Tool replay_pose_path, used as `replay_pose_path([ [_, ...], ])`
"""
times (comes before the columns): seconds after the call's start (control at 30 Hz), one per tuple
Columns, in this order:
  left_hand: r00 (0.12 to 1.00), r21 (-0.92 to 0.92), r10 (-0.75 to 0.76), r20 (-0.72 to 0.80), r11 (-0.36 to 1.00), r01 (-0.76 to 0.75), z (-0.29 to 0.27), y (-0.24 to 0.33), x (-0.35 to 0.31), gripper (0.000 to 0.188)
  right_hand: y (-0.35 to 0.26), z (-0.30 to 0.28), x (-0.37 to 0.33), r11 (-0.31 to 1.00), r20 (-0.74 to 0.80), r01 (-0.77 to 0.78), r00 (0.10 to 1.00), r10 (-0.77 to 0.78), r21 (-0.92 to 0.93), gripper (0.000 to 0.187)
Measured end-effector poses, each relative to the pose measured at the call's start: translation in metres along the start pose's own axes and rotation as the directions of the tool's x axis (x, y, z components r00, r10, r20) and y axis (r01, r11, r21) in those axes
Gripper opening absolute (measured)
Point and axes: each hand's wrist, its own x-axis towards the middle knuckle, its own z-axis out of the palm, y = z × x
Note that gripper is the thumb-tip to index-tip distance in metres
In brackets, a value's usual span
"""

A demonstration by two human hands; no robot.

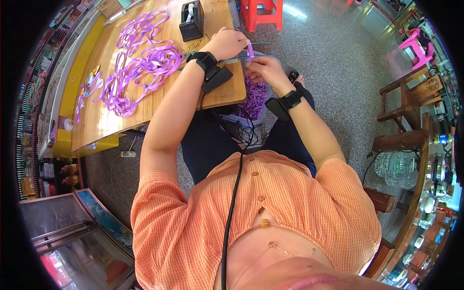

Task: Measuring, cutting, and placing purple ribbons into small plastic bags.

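A short stretch of purple ribbon [250,50] spans the gap between my two hands, just past the table's right edge. My left hand [227,43], over the table corner, is closed with its fingertips pinching the upper end of this stretch. Below it, my right hand [269,72] is closed, thumb and fingers at the ribbon's lower end. A thin blue strip [237,59] runs beside the right fingers, and a thin greenish rod [261,43] sticks out past the left fingertips. What these two belong to is partly hidden by my hands.
Loose purple ribbon [140,72] lies heaped on the wooden table [166,104], with a black tape dispenser [192,21] behind. A tub of purple pieces [253,99] stands below the table edge. A red stool [261,13] is beyond. A black cable [234,193] hangs down my front.
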Motion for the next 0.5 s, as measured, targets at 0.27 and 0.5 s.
replay_pose_path([
  [0.27, 0.999, -0.082, 0.039, -0.007, 0.996, -0.039, -0.015, 0.01, -0.006, 0.034, -0.006, 0.003, -0.015, 0.986, 0.001, 0.043, 0.999, -0.044, 0.161, 0.022],
  [0.5, 0.975, -0.133, -0.055, -0.214, 0.991, 0.027, -0.042, 0.051, -0.028, 0.026, -0.012, -0.001, -0.019, 0.938, 0.062, -0.027, 0.998, 0.006, 0.347, 0.023],
])
